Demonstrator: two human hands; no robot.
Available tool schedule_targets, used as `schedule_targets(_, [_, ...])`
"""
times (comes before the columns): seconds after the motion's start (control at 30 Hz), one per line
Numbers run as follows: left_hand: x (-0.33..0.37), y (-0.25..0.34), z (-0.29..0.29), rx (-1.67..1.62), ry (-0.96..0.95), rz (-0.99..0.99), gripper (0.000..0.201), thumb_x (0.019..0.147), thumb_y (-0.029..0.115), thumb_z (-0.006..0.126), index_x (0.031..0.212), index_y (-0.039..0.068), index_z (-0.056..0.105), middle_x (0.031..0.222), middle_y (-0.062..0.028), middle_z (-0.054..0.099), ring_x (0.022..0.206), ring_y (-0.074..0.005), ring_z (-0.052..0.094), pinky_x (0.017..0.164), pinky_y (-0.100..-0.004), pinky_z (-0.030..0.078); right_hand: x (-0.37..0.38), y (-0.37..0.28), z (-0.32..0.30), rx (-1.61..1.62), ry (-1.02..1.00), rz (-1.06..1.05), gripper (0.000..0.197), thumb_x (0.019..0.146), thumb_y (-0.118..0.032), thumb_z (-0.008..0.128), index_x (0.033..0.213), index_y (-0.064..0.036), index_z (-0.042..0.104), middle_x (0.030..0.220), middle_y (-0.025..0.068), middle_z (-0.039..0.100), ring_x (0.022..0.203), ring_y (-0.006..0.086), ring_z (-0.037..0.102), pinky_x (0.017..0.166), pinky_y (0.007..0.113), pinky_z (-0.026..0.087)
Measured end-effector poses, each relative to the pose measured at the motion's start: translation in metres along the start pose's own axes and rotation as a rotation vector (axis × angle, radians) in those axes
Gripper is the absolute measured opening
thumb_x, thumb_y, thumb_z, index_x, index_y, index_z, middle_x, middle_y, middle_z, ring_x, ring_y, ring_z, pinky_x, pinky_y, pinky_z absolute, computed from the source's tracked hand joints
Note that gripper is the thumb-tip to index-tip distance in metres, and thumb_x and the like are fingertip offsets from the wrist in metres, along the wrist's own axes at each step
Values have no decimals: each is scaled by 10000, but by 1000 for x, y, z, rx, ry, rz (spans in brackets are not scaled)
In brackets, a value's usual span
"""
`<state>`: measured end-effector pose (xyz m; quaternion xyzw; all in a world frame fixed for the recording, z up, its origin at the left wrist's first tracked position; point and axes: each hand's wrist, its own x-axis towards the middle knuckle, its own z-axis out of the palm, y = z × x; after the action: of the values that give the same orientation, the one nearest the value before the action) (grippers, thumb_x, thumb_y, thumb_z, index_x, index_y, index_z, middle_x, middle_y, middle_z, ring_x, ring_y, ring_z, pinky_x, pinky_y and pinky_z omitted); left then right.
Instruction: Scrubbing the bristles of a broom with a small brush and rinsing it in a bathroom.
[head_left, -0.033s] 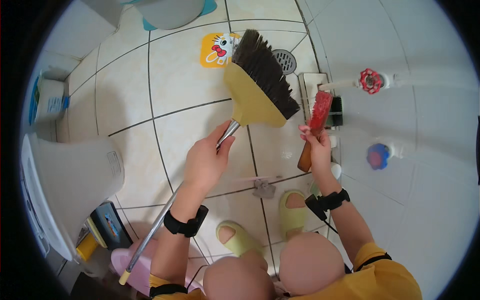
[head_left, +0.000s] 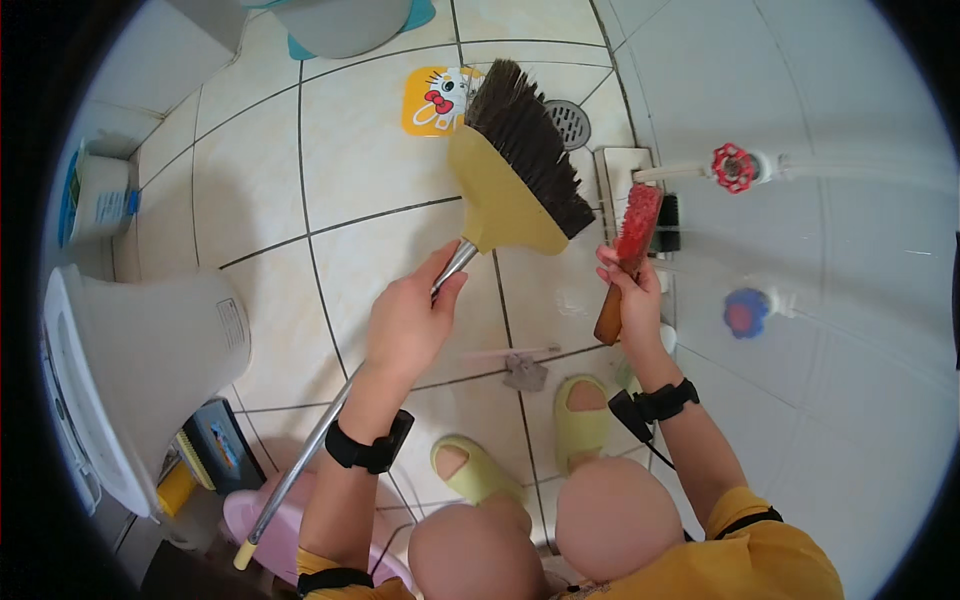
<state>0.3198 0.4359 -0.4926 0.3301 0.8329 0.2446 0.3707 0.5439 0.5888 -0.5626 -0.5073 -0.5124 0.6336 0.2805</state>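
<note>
My left hand (head_left: 409,318) is closed round the metal handle of a broom (head_left: 506,206), near its head. The head is yellow-green with dark bristles pointing up and right, above the tiled floor; the handle slants back to the lower left under my forearm. In my right hand (head_left: 634,292) is a scrubbing brush (head_left: 637,222) with red bristles and a brown wooden handle. It stands nearly upright in view, its bristles turned left toward the broom's bristles, with a small gap between. Part of its handle is hidden by my fingers.
A pink basin (head_left: 240,515) sits at lower left, near a white bin (head_left: 165,340). Along the right wall are a red valve (head_left: 735,168) and a blue valve (head_left: 746,314). A floor drain (head_left: 568,125), a yellow cartoon sticker (head_left: 425,100) and a grey rag (head_left: 525,372) are on the floor.
</note>
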Motion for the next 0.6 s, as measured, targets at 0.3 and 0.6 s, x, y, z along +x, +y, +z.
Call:
schedule_targets(0.3, [-98,76,-72,40,33,-11,335,897,228,543,1217,133,572,833,-170,644,734,-353,623,639,-434,490,-51,-185,12,331,-99,334,405,829,66,532,1228,39,469,1174,145,586,1141,266,556,993,349,426])
schedule_targets(0.6, [-213,152,-140,-65,-12,-168,365,903,260,545,1252,150,553,819,-164,657,735,-344,636,625,-428,495,-38,-338,-31,206,-208,265,395,834,8,570,1218,57,494,1142,167,595,1067,258,584,958,366,448])
